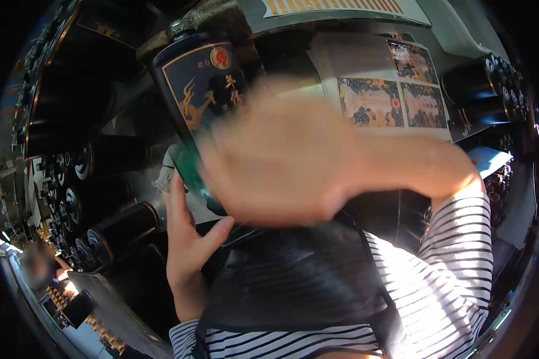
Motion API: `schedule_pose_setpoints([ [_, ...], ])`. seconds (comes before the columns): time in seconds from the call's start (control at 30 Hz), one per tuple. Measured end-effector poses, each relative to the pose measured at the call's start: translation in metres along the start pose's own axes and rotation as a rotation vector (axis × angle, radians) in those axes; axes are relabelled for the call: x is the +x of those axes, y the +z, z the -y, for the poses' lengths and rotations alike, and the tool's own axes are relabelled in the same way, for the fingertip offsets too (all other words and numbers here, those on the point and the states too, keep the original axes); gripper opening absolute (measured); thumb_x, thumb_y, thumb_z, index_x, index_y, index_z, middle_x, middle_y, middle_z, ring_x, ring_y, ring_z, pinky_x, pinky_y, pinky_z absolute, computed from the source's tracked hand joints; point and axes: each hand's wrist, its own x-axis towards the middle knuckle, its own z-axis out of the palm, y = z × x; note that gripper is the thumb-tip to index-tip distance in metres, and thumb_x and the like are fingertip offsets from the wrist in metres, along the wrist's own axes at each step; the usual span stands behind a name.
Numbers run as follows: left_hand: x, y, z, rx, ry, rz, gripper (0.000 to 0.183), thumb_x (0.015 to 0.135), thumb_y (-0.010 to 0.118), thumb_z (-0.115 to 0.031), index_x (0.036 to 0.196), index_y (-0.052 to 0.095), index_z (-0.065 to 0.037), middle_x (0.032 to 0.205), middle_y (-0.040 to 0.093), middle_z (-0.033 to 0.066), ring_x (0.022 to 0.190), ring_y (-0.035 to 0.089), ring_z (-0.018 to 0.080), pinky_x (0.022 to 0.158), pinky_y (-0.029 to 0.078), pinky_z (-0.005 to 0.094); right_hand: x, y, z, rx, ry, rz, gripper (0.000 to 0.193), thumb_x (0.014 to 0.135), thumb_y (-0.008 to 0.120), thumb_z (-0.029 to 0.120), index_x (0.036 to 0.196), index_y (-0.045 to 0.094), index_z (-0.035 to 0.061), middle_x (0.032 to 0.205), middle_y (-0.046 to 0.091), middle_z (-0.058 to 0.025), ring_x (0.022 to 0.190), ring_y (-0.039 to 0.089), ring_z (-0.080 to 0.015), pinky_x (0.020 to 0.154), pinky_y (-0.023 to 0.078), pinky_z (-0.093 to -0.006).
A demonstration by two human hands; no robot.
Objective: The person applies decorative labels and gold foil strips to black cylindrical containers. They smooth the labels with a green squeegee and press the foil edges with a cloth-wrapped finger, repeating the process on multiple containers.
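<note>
Head view: a dark bottle (191,78) showed toward eleven o'clock, likely heavy, slick, breakable, best held round its body; left hand (188,242) spread at its base, grip unclear; blurred right hand's (281,158) hold indiscernible.

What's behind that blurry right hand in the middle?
Behind the right hand is part of the dark bottle, whose silvery cap and greenish lower left edge show. The hand covers the bottle's lower right side and whatever else lies there.

Dark cylinders (124,233) left, more cylinders (470,82) right, another person (41,266) — lower left
</note>
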Motion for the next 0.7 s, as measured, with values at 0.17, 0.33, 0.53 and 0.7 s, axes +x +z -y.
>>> schedule_pose_setpoints([
  [0.17, 0.001, 0.022, -0.01, 0.221, 0.033, -0.18, 0.115, 0.057, 0.089, -0.028, 0.146, 0.021, 0.0, 0.142, 0.031, 0.0222, 0.131, 0.031, 0.0376, 0.109, 0.027, 0.0434, 0.035, 0.003, -0.042, 0.239, 0.122, -0.238, 0.011, 0.083, 0.06, 0.009, 0.088, 0.053, 0.0022, 0.077, 0.06, -0.0111, 0.074, 0.062, -0.0256, 0.062, 0.051, -0.0356],
  [0.33, 0.009, 0.018, -0.001, 0.308, 0.086, -0.193, 0.105, 0.057, 0.089, -0.027, 0.141, 0.032, 0.002, 0.126, 0.044, 0.0191, 0.121, 0.042, 0.0345, 0.104, 0.034, 0.0417, 0.019, 0.011, -0.034, 0.04, 0.093, -0.267, 0.011, 0.08, 0.063, 0.011, 0.088, 0.057, 0.0068, 0.074, 0.062, -0.0085, 0.068, 0.063, -0.0239, 0.057, 0.051, -0.0345],
  [0.53, 0.016, 0.024, -0.009, 0.251, 0.105, -0.191, 0.104, 0.056, 0.09, -0.033, 0.139, 0.038, 0.0, 0.134, 0.042, 0.0185, 0.124, 0.043, 0.0326, 0.103, 0.037, 0.0414, 0.022, 0.031, -0.03, 0.258, 0.173, -0.397, 0.013, 0.077, 0.067, 0.013, 0.089, 0.062, 0.0123, 0.071, 0.064, -0.0053, 0.061, 0.064, -0.0219, 0.052, 0.051, -0.0332],
  [0.7, 0.014, 0.03, -0.02, 0.242, 0.093, -0.303, 0.12, 0.054, 0.09, -0.041, 0.146, 0.023, -0.001, 0.143, 0.032, 0.0184, 0.132, 0.032, 0.0328, 0.108, 0.028, 0.0414, -0.021, 0.009, 0.0, 0.053, -0.032, -0.217, 0.025, 0.085, 0.064, 0.02, 0.104, 0.064, 0.0031, 0.089, 0.068, -0.0113, 0.072, 0.065, -0.0216, 0.061, 0.053, -0.0292],
])
